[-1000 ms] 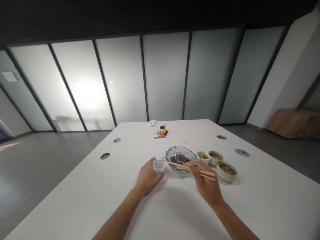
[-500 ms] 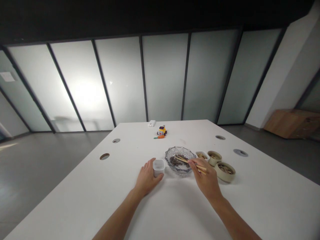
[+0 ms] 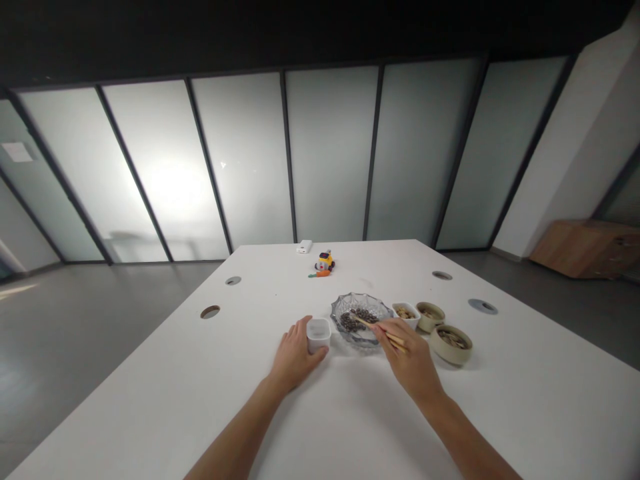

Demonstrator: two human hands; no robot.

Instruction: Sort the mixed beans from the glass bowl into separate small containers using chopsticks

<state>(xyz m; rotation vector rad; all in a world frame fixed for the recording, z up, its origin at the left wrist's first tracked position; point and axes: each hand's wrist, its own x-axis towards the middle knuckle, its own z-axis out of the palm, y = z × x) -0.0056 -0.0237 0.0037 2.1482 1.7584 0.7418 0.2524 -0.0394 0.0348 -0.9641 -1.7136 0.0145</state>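
Observation:
My left hand [image 3: 296, 355] is wrapped round the near left side of a small white plastic container [image 3: 319, 335] on the table. Pinched in my right hand [image 3: 409, 360] is a pair of wooden chopsticks [image 3: 367, 323]. Their tips reach down into a clear glass bowl [image 3: 363, 340] with a scalloped rim, among many small dark brown beads or beans [image 3: 354, 321]. Whether the tips grip one of these is too small to tell. Just beyond my right hand stands a white square container [image 3: 406, 313] with light brown pieces in it.
Two beige round bowls [image 3: 451, 347] with brownish contents stand right of my right hand. Farther back on the white table [image 3: 260, 293] are a yellow toy vehicle [image 3: 325, 261], an orange carrot-shaped object [image 3: 320, 274] and a white box-like device [image 3: 304, 247]. Round holes pierce the tabletop.
My right hand has shifted slightly left, and the chopsticks' shafts look closer together. My left hand keeps its place on the white container.

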